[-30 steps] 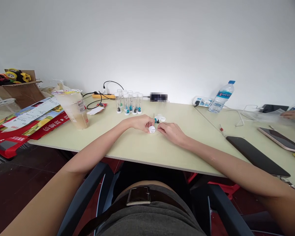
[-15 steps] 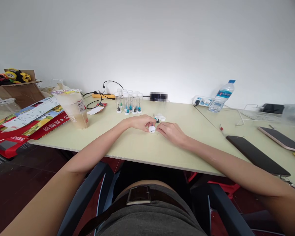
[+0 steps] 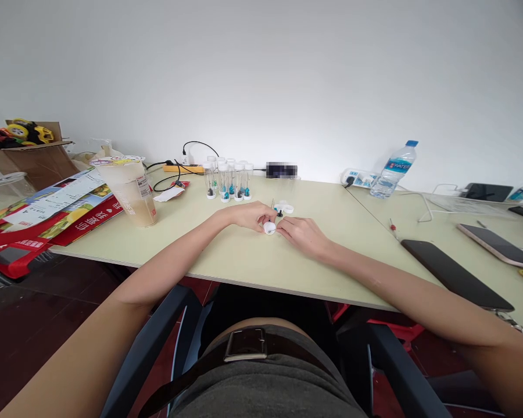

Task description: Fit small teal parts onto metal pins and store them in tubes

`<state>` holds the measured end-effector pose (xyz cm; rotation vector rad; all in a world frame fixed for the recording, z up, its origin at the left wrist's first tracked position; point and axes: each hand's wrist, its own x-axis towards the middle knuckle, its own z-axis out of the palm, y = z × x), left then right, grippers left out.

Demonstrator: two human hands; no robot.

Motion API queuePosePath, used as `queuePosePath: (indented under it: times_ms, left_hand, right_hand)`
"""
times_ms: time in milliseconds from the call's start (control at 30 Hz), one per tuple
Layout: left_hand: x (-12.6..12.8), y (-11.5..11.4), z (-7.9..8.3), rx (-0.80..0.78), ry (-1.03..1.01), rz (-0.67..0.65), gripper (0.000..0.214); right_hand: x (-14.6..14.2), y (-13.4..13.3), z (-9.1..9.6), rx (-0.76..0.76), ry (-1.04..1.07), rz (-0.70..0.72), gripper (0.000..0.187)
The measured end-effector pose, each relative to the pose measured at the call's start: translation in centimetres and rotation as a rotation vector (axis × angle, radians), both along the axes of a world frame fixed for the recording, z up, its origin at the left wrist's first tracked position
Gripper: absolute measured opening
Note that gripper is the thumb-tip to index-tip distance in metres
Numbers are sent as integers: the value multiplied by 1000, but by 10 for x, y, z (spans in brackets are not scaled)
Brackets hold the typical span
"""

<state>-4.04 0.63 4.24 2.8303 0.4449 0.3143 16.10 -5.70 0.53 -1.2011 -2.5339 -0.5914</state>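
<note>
My left hand (image 3: 249, 215) is closed in a pinch around the edge of a small white round cap (image 3: 269, 227), tilted so that its flat face shows. At the cap's right side, my right hand (image 3: 305, 235) has thumb and fingertips pressed together on something too small to make out. Just behind the fingertips stands a small black piece (image 3: 279, 213). Several more white caps (image 3: 288, 208) lie beyond it. Further back on the left, a cluster of clear tubes (image 3: 229, 181) with white ends stands upright, with teal and dark pieces inside.
A milk tea cup (image 3: 133, 194) and a red printed bag (image 3: 65, 209) are on the left. A black phone (image 3: 289, 170) leans by the wall. On the right are a water bottle (image 3: 392, 171), a power strip (image 3: 358, 178), a dark slab (image 3: 455, 274) and another phone (image 3: 501, 244).
My hands hold almost the same pose at the white cap. At the far right edge, the clear container has gone from view, and a second bottle and a dark object show there.
</note>
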Motion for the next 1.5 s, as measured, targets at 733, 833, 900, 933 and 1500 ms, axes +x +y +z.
queuePosePath:
  times_ms: [733, 833, 900, 933, 1500]
  left_hand:
    - [-1, 2, 0, -58, 2, 28, 20]
    - [-1, 2, 0, -53, 2, 27, 20]
    - [-1, 3, -1, -45, 5, 25, 20]
    - [-1, 3, -1, -39, 7, 26, 20]
    - [-1, 1, 0, -28, 17, 38, 17]
  right_hand:
    - [1, -1, 6, 10, -45, -13, 33]
    - [0, -2, 5, 36, -72, 5, 35]
    - [0, -3, 4, 50, -95, 17, 36]
    - [-1, -3, 4, 55, -107, 20, 36]
    - [-1, -3, 3, 28, -178, 27, 28]
